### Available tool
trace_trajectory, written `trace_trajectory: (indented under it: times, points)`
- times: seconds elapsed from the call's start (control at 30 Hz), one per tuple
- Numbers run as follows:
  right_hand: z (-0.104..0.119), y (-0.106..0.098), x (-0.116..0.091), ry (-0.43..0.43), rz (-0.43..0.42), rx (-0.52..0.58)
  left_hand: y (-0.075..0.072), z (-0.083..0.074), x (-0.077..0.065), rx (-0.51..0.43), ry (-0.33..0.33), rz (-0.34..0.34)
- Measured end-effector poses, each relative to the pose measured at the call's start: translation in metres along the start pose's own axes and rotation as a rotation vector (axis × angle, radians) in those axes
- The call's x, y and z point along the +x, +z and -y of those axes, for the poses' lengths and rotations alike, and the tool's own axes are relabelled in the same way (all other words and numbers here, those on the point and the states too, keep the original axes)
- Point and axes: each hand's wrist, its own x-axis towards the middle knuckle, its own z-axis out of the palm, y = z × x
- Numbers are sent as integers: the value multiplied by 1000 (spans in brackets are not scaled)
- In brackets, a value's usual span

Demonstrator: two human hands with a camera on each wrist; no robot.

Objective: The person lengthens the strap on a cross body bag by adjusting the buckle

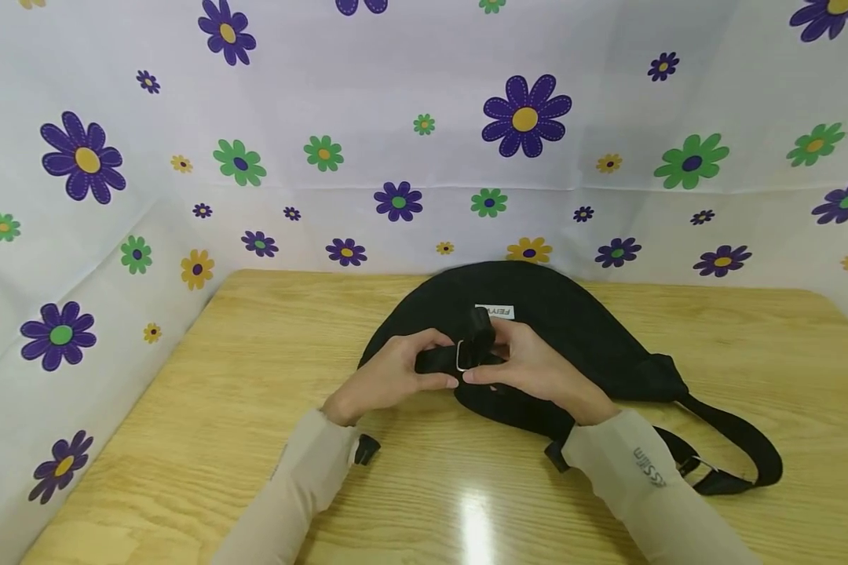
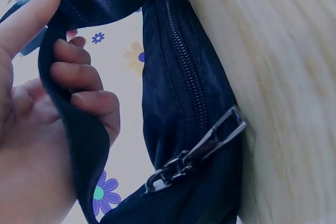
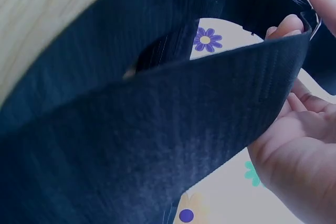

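Observation:
A black sling bag [image 1: 565, 322] lies on the table, with a white label [image 1: 503, 312] partly covered by a raised loop of strap. Above the bag, my left hand [image 1: 392, 373] pinches the black webbing strap [image 1: 436, 361] just left of a metal slider [image 1: 460, 356]. On the slider's other side, my right hand [image 1: 537, 369] grips the folded strap between thumb and fingers. In the left wrist view, webbing runs across the left palm [image 2: 37, 145], beside the bag's zipper [image 2: 184, 61] and metal zipper pull [image 2: 215, 135]. The right wrist view has a wide strap loop [image 3: 157, 114] filling the foreground.
A second strap loop [image 1: 766, 451] with its own metal buckle [image 1: 703, 463] lies at the right. One black strap end [image 1: 366, 450] shows by the left sleeve. A flower-printed white cloth [image 1: 424, 157] hangs behind the wooden table [image 1: 205, 439].

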Motion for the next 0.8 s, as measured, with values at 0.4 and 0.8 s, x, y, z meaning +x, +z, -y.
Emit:
trace_trajectory:
  times: [0.4,0.8]
  points:
    - [-2,-9,-10,56,8,-54,1,0,-4,1,-26,-9]
    - [-6,-23,-14,5,12,-143,-3,0,-2,-15,-28,-2]
